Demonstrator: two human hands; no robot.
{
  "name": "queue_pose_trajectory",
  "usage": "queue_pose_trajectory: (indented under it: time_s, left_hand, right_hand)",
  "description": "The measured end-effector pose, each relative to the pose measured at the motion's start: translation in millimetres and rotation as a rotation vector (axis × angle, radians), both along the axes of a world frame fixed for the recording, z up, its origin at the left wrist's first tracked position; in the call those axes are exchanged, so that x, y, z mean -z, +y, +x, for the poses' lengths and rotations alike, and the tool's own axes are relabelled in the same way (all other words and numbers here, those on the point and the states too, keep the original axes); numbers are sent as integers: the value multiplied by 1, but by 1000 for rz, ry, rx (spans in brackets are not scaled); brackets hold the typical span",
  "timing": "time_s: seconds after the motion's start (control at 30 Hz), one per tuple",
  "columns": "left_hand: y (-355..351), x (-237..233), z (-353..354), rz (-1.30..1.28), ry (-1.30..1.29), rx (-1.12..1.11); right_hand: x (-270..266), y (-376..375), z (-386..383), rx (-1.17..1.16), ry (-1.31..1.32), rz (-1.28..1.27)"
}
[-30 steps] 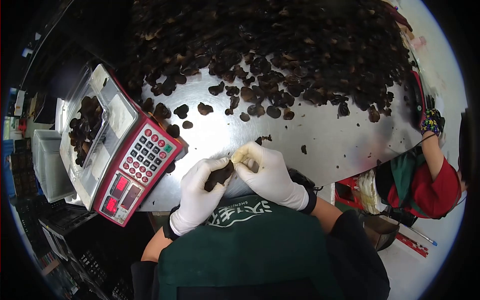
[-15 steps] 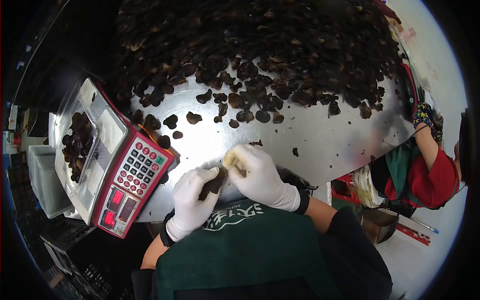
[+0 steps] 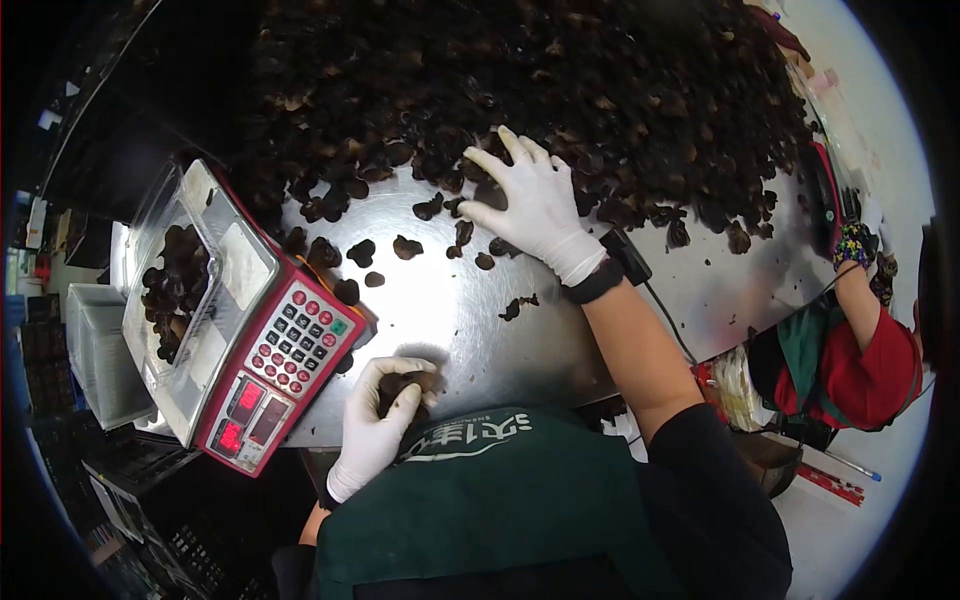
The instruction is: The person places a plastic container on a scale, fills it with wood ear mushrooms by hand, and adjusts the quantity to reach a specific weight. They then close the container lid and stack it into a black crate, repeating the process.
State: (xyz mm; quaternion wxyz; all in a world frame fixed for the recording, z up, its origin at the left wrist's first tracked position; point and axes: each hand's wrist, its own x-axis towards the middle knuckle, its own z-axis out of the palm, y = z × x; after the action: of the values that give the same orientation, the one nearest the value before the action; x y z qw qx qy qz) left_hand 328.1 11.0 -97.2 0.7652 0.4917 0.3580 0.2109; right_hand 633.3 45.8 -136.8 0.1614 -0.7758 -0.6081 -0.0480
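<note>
White-gloved, my left hand [image 3: 372, 425] is closed around a dark brown piece of wood ear mushroom [image 3: 408, 386], close to my apron at the table's near edge. My right hand [image 3: 535, 205], gloved too, reaches forward with its fingers spread over the front edge of a large pile of wood ear mushrooms [image 3: 400, 90]. Some dark pieces show under and between its fingers; none is gripped. A few loose wood ears [image 3: 407, 247] lie on the metal table [image 3: 480, 330] between the hands and the scale.
A red digital scale [image 3: 290, 340] stands at the left, bearing a clear plastic tray [image 3: 190, 290] of wood ears. Stacked clear containers [image 3: 105, 350] are beyond it. A black device with a cable [image 3: 627, 257] lies by my right wrist. A co-worker in a red sleeve [image 3: 875, 350] is at the right.
My right hand has left my left hand and moved forward to the pile, its fingers now spread. My left hand stays near the apron, still holding a wood ear.
</note>
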Motion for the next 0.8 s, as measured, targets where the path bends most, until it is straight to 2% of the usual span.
queue_pose_trajectory:
  time_s: [0.07, 0.1, 0.2, 0.23, 0.33, 0.47, 0.6, 0.7, 0.8]
  left_hand:
    - [0, 1, -3, -4, 5, 26]
    - [0, 1, -3, 5, 20, 18]
    - [2, 0, -4, -11, 60, 40]
    - [3, 0, -4, 11, 75, 57]
    - [4, 0, -6, 32, 70, 89]
    - [5, 5, -11, 52, 56, 81]
    - [4, 4, -14, 74, 64, 61]
    - [4, 1, -22, 127, 51, 6]
    - [7, -11, -34, 203, 106, -34]
  right_hand:
    - [13, 2, 5, 18, 116, 130]
    - [19, 1, 3, 13, 29, 259]
    - [18, -1, 4, 25, 231, 193]
    - [17, 3, 5, 14, 261, 315]
    - [4, 14, 10, -15, 253, 425]
    - [-26, 46, -4, -70, 230, 261]
    - [-17, 73, -38, -90, -2, -21]
    - [3, 84, -31, -69, 146, 46]
    - [-3, 101, -7, -52, 308, 89]
